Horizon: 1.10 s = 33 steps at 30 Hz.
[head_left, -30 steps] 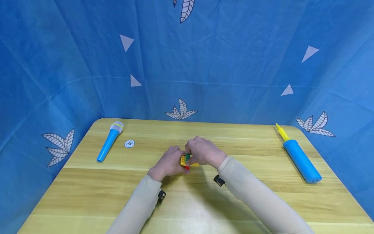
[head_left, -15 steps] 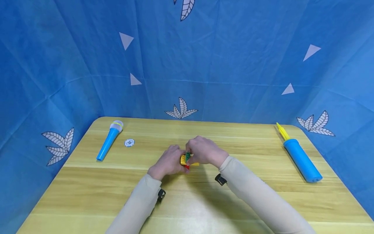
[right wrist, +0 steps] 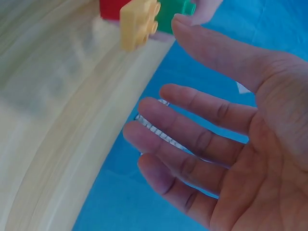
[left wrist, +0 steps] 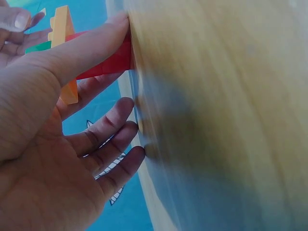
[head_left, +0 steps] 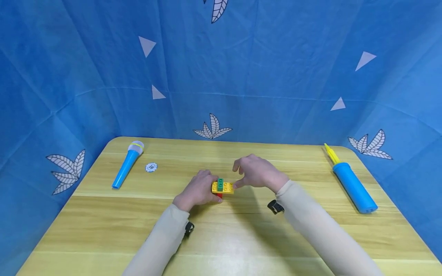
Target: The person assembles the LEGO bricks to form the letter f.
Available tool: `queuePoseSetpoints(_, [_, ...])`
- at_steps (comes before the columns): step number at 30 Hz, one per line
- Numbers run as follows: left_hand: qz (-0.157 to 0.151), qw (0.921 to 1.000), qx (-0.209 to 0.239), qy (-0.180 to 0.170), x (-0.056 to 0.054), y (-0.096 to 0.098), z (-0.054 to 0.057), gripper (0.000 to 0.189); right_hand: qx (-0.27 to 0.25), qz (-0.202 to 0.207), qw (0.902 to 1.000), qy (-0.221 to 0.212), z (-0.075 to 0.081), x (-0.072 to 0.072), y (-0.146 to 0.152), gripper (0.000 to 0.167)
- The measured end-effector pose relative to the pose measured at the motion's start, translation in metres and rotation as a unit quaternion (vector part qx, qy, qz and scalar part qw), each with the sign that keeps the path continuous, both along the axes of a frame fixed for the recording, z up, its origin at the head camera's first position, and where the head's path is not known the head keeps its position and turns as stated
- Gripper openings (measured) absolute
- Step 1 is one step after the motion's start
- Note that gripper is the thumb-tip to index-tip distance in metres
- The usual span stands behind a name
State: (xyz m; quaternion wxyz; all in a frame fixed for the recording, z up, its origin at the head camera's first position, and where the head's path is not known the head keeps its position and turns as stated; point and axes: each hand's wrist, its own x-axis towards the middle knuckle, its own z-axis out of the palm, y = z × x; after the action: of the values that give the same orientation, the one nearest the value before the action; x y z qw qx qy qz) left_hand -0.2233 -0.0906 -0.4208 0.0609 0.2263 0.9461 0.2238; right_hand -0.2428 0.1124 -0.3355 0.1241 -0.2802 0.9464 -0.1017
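A small stack of toy building bricks stands on the table in the middle of the head view. A red brick [left wrist: 115, 61] is at its base, a long yellow brick [head_left: 226, 188] lies across it, and a green brick [head_left: 220, 184] sits on top. My left hand [head_left: 197, 192] pinches the red brick between thumb and index finger, its other fingers spread near the tabletop. Just right of the stack is my right hand [head_left: 258, 172], fingers apart and holding nothing. The right wrist view shows its thumb [right wrist: 211, 45] close to the green brick; whether they touch I cannot tell.
A blue toy microphone [head_left: 126, 167] and a round white-and-blue poker chip [head_left: 151, 167] lie on the left of the wooden table [head_left: 103, 230]. On the right lies a blue hand pump [head_left: 353, 188] with a yellow nozzle. Blue patterned cloth [head_left: 241, 57] surrounds the table.
My right hand has let go of the green brick and moved to the right, its fingers spreading. The left hand keeps its hold on the stack.
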Motion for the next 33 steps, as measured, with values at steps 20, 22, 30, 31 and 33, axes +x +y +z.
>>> queuePoseSetpoints(20, [0.011, 0.9999, 0.002, -0.001, 0.001, 0.001, -0.002, 0.075, -0.003, -0.056, 0.9973, -0.047, -0.022, 0.014, 0.085, 0.052])
queuePoseSetpoints(22, [0.014, 0.9999, 0.004, -0.003, 0.001, 0.0, -0.002, 0.075, -0.002, -0.064, 0.9965, -0.054, -0.026, 0.018, 0.095, 0.052])
queuePoseSetpoints(30, [0.012, 0.9999, 0.004, -0.001, 0.001, 0.0, -0.004, 0.075, -0.006, -0.084, 0.9937, -0.074, -0.041, 0.036, 0.123, 0.058])
queuePoseSetpoints(31, [0.011, 0.9999, 0.005, -0.001, 0.001, 0.0, -0.004, 0.075, -0.007, -0.085, 0.9934, -0.076, -0.043, 0.038, 0.125, 0.058])
queuePoseSetpoints(33, [0.01, 0.9999, 0.007, -0.001, 0.001, 0.0, -0.003, 0.075, -0.011, -0.087, 0.9932, -0.076, -0.045, 0.041, 0.127, 0.058])
